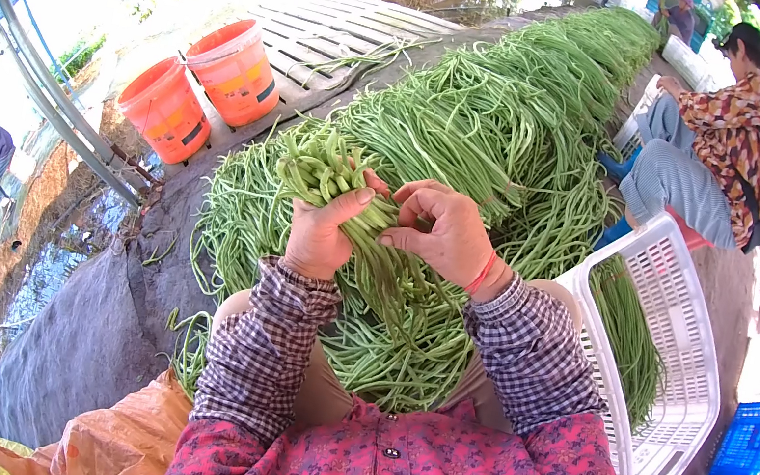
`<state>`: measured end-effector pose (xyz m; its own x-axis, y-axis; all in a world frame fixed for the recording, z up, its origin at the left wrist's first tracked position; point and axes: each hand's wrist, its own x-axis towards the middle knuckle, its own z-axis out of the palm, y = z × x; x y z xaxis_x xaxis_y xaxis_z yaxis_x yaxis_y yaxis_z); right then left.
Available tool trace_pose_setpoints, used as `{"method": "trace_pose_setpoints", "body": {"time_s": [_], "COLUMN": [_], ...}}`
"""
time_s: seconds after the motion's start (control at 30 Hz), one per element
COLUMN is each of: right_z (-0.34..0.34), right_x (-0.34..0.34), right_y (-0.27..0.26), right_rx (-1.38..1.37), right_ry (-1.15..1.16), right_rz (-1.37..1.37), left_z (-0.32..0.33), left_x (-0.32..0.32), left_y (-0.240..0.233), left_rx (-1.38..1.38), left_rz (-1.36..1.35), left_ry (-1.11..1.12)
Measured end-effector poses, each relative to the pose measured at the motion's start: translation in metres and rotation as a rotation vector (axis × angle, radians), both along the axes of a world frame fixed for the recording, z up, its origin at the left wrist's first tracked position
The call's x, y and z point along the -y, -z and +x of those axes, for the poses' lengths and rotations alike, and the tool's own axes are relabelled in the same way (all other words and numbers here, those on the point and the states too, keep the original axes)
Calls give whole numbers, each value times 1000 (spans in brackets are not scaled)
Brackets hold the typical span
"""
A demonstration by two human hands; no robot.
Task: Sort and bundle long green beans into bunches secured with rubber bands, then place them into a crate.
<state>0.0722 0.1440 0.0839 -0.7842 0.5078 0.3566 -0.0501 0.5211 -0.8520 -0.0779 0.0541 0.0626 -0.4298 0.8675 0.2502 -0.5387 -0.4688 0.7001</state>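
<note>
My left hand (325, 233) is closed round a bundle of yardlong beans (372, 217), thumb on top, with the bean ends bunched above the fist and the pods hanging down to the right. Close against the right side of the bundle is my right hand (437, 232), its thumb and forefinger curled near each other; whether something thin is between them cannot be told. A red band circles my right wrist. Below and beyond both hands spreads a long heap of green yardlong beans (503, 119), some of it in tied bundles.
A white plastic crate (692, 361) holding beans stands at my right. Two orange buckets (165, 110) (234, 73) stand at the left. A seated person (730, 144) is at the right of the heap, others farther off. Blue crates (750, 445) and an orange sack (114, 430) lie near the lower edges.
</note>
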Motion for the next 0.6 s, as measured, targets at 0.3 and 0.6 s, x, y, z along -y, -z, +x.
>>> {"method": "trace_pose_setpoints", "body": {"time_s": [0.3, 0.6], "right_z": [0, -6], "right_x": [-23, -1], "right_y": [11, 1], "right_rx": [-33, -170], "right_ry": [-370, 74], "right_rz": [-232, 401], "left_z": [-1, 0], "left_x": [0, 0], "left_y": [-1, -6], "left_rx": [18, 30], "left_rz": [4, -80], "left_ry": [52, -61]}}
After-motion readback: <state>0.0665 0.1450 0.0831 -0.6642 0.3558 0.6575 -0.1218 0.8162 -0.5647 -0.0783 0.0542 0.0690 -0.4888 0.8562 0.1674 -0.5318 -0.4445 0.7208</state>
